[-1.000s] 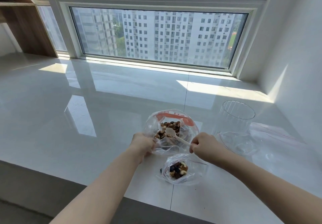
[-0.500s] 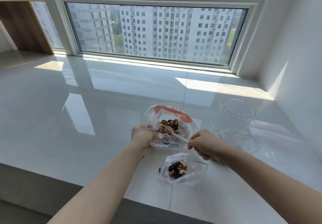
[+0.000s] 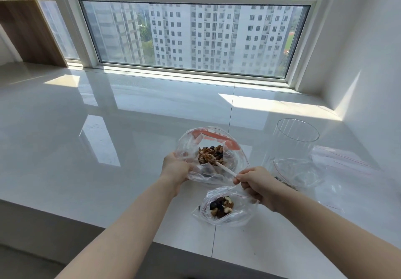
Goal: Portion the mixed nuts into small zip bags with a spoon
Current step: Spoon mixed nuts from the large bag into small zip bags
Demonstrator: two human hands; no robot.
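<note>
Spoon (image 3: 223, 168) — bowl apparently up-left in nuts (image 3: 210, 154), handle pinched by right hand (image 3: 255, 184)

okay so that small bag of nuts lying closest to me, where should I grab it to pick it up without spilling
Pinch the small bag at its open top edge by the red zip line, on its right side under your right hand, coming from above. It lies flat with the nuts pooled toward the left, so lifting the mouth probably keeps them inside.
</note>
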